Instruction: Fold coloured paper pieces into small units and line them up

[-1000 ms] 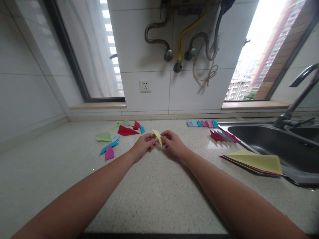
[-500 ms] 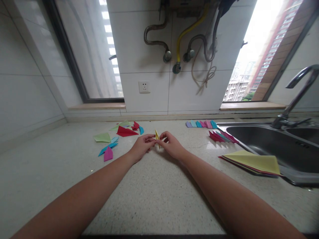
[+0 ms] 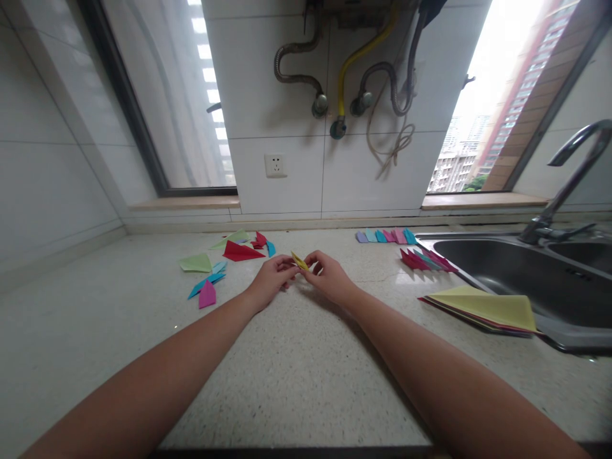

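Between my two hands, over the middle of the counter (image 3: 296, 370), is a small piece of folded yellow paper (image 3: 299, 261). My left hand (image 3: 273, 278) pinches it from the left, and my right hand (image 3: 327, 274) pinches it from the right. The fingertips hide its lower part, so its full shape does not show. Nearest to the left hand lie a red folded paper (image 3: 241, 251) and a blue one (image 3: 271, 248). A magenta folded paper (image 3: 207, 294) rests farther left, beside a long blue one (image 3: 205, 285).
Light green folded papers (image 3: 196, 263) lie at the left. Toward the right are a row of small folded papers (image 3: 387, 236), a dark pink group (image 3: 428, 260) and a stack topped with yellow paper (image 3: 482, 306). The steel sink (image 3: 478, 261) and faucet (image 3: 549, 217) border the right side.
The yellow folded paper has turned in my fingers, from nearly upright to tilted with its tip toward the left. Both hands have stayed in almost the same place.
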Available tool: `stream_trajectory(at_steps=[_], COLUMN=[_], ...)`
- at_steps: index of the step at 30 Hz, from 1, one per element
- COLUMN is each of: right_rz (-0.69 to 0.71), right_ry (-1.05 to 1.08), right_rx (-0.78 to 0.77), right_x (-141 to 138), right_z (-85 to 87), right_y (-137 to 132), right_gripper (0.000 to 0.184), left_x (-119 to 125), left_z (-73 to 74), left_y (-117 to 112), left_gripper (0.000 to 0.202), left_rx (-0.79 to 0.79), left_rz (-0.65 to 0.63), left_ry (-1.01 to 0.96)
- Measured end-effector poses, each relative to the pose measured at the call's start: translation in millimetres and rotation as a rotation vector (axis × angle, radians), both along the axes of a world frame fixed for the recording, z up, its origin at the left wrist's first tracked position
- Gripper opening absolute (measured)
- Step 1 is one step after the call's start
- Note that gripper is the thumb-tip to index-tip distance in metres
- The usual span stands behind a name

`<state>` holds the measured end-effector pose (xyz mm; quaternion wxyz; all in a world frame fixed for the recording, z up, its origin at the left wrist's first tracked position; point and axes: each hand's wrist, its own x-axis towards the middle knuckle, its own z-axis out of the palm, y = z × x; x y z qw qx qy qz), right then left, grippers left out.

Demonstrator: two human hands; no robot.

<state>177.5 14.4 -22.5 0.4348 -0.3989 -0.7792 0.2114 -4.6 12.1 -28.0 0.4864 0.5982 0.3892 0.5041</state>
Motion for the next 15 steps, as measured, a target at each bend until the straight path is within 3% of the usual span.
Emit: stream_trajectory(at_steps=[8, 15], right_rz=[-0.105, -0.141], right_ry=[-0.212, -0.247], right_rx=[0.219, 0.244], right_x=[3, 1], right_z=[7.6, 9.7], right_y=[-6, -10], right_gripper=[0.009, 0.011], left_x=[-1, -2], left_z=[0.6, -0.7], left_y=[-2, -1], left_gripper=[0.029, 0.031], left_rx=[0.031, 0.046], left_rz=[-0.007, -0.037], left_ry=[0.015, -0.002])
